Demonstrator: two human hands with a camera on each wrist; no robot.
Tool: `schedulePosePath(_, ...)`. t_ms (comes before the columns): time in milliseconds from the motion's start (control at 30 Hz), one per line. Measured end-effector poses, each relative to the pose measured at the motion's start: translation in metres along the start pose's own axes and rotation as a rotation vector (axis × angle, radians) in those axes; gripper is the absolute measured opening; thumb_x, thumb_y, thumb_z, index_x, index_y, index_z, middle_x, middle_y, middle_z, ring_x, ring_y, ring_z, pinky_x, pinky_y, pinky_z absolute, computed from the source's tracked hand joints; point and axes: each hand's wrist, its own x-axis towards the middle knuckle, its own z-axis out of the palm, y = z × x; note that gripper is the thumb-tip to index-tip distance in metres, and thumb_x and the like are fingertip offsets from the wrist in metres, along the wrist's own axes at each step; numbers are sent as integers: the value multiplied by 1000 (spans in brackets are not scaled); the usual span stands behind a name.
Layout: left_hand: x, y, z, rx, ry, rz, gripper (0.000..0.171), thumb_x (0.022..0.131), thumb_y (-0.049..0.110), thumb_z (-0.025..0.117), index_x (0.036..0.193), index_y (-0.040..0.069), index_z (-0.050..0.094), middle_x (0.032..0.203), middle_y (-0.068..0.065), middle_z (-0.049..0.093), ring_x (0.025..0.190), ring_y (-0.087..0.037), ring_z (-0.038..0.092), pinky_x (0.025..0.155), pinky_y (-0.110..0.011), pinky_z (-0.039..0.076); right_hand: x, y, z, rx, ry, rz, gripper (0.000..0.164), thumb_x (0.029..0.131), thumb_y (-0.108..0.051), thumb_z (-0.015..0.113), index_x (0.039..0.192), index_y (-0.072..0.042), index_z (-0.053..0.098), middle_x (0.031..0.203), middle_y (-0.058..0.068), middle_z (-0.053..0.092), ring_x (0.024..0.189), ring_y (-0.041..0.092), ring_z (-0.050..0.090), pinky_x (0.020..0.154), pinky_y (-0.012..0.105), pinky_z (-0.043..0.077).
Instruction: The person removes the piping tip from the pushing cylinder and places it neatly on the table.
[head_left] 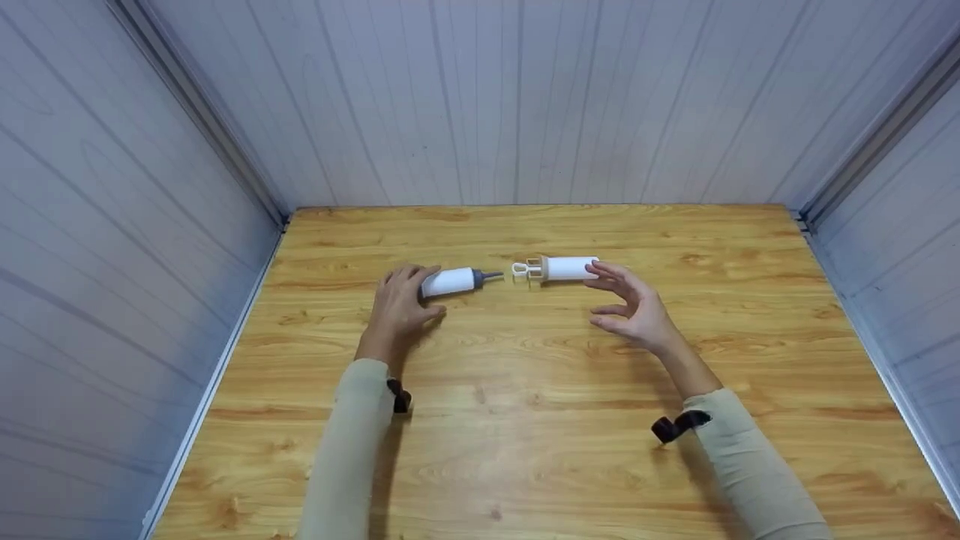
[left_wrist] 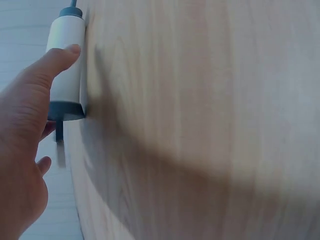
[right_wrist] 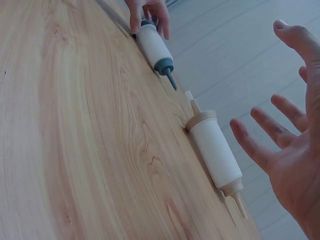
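Two white-barrelled syringes lie on the wooden table, tips and plungers roughly in line. One syringe with dark grey ends (head_left: pixel 452 281) points its thin nozzle to the right. My left hand (head_left: pixel 401 300) is over its rear end, fingers and thumb spread on either side; in the left wrist view the thumb (left_wrist: pixel 62 57) overlaps the barrel. The other syringe, with beige ends (right_wrist: pixel 215 152), has its ring-ended plunger toward the left. Beside its right end my right hand (head_left: pixel 630 304) hovers with loosely bent, parted fingers, the index fingertip overlapping the barrel in the head view.
Pale panelled walls (head_left: pixel 480 105) enclose the wooden table (head_left: pixel 510 420) at the back and both sides. Each beige sleeve carries a black wrist strap with a camera, such as the one on the right (head_left: pixel 679 426).
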Motion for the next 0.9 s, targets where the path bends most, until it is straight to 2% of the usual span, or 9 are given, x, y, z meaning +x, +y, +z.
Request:
schedulePosePath(67,-2,-2,3,-22,3,-8,78,95,38,91,164,23,59,161,-15,62,153,-42,57,134,-65,37,-1,0,0,9,-4,8,83,89,21,77,165,7,46,163,-5,64,149,28,64,101,38,68)
schedulePosePath(267,-5,-1,8,-114,18,-59,73,93,34,92,159,22,63,159,-16,63,149,-42,59,125,-63,48,-1,2,1,22,-10,2,84,88,22,77,165,9,45,164,-3,62,150,28,64,100,35,68)
schedulePosePath(367,-4,2,10,-159,37,-70,69,92,33,94,153,19,67,156,-16,64,148,-42,59,126,-63,46,-1,2,1,21,-1,0,84,88,23,77,164,9,46,165,5,61,150,29,64,100,35,68)
schedulePosePath(467,-3,2,12,-208,64,-77,62,91,32,94,146,16,70,151,-17,67,145,-42,60,126,-66,44,-1,1,2,15,-2,3,83,89,22,77,164,9,46,168,22,55,150,30,63,100,37,68)
schedulePosePath(567,-3,2,14,-242,91,-78,52,92,27,92,138,12,72,146,-17,71,141,-42,63,124,-67,43,-2,2,2,8,-9,4,82,89,21,77,164,8,47,170,32,49,151,29,63,101,38,68)
schedulePosePath(633,-3,1,15,-260,104,-73,46,93,24,91,134,11,73,144,-18,73,139,-43,63,123,-67,43,-2,2,2,7,-9,8,82,89,21,77,164,8,47,171,26,51,151,28,63,101,38,68)
schedulePosePath(733,-3,-3,17,-275,125,-46,42,93,21,91,131,11,75,142,-20,74,136,-45,65,121,-67,45,-2,2,1,14,-13,8,82,89,21,77,164,9,46,169,10,57,151,27,63,102,37,68)
schedulePosePath(800,0,-11,24,-278,157,-15,41,92,24,92,128,14,76,138,-18,76,132,-44,67,116,-64,48,-2,2,1,20,-18,3,82,89,21,77,164,10,45,167,-1,59,151,27,62,102,38,68)
schedulePosePath(900,2,-22,30,-284,190,23,41,90,29,94,126,17,78,133,-16,78,127,-42,68,110,-63,50,-2,3,1,27,-26,-10,81,90,22,76,164,12,44,165,-5,60,152,28,61,104,42,68)
